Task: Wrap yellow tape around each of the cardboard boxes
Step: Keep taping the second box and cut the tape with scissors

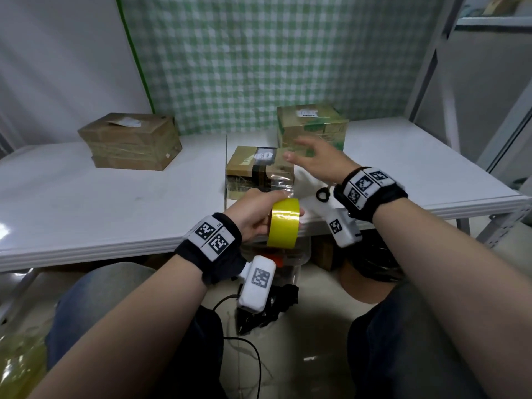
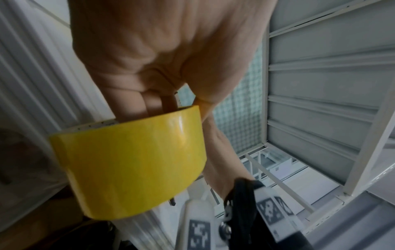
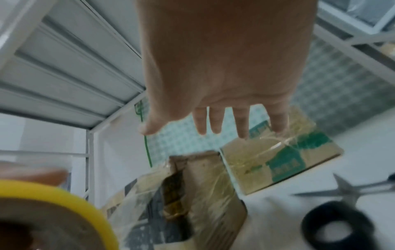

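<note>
My left hand point(image 1: 259, 214) grips a roll of yellow tape point(image 1: 283, 223) over the table's front edge, with fingers through its core in the left wrist view point(image 2: 128, 162). A strip of tape runs from the roll to the small cardboard box point(image 1: 259, 171) right behind it. My right hand point(image 1: 316, 159) hovers open, fingers spread, above that box and in front of the green-printed box point(image 1: 312, 125). The right wrist view shows the spread fingers point(image 3: 218, 118) above both boxes point(image 3: 282, 162). A third cardboard box point(image 1: 131, 141) lies at the far left.
A white table point(image 1: 115, 203) carries the boxes. Scissors point(image 3: 350, 189) and a black tape roll point(image 3: 337, 225) lie on it at the right. A green checked cloth point(image 1: 259, 53) hangs behind. Metal shelf posts point(image 1: 431, 53) stand at the right. Cables and bags lie on the floor.
</note>
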The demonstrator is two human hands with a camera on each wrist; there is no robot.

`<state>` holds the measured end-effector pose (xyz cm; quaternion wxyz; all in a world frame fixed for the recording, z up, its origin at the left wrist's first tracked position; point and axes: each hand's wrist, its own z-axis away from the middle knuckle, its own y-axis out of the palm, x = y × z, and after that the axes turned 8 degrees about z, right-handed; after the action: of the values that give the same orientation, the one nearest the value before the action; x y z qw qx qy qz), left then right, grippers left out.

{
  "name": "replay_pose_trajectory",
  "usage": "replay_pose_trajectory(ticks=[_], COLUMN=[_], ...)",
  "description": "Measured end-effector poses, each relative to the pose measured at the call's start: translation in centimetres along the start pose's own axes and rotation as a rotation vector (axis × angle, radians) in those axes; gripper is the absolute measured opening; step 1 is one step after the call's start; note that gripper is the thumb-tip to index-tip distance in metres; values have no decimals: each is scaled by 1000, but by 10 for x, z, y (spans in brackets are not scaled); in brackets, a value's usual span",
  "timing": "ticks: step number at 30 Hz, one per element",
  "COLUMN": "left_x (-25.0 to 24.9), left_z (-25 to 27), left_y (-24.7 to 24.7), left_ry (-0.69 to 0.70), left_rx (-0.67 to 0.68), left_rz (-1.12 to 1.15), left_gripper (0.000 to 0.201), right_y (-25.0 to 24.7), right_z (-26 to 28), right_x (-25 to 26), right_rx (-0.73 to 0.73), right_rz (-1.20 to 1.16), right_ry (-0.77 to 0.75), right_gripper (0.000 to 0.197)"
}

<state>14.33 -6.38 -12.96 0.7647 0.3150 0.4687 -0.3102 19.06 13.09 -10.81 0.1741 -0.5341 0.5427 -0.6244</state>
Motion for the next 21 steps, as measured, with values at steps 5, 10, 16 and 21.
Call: replay_pose_trajectory(ticks=[5,10,16,21], left_x=[-2,-3,-2,-3], left_z=[0,5,6,5], left_y=[-1,-3,-2,-3], left_ry=[-10,-5,-16,-20], left_rx=[-30,-52,-43,-47], left_rz=[-36,-33,-55,-73], left_gripper=[22,23,28,33], right_y=[-15,-11,13,2], right_z=[21,35,31,28], right_x=[-19,-43,-64,-62], right_rx=[-111,-54,53,136], right_rz=[318,453,489,435], right_ry=[268,403,546,507], right_gripper=[25,49,73,44])
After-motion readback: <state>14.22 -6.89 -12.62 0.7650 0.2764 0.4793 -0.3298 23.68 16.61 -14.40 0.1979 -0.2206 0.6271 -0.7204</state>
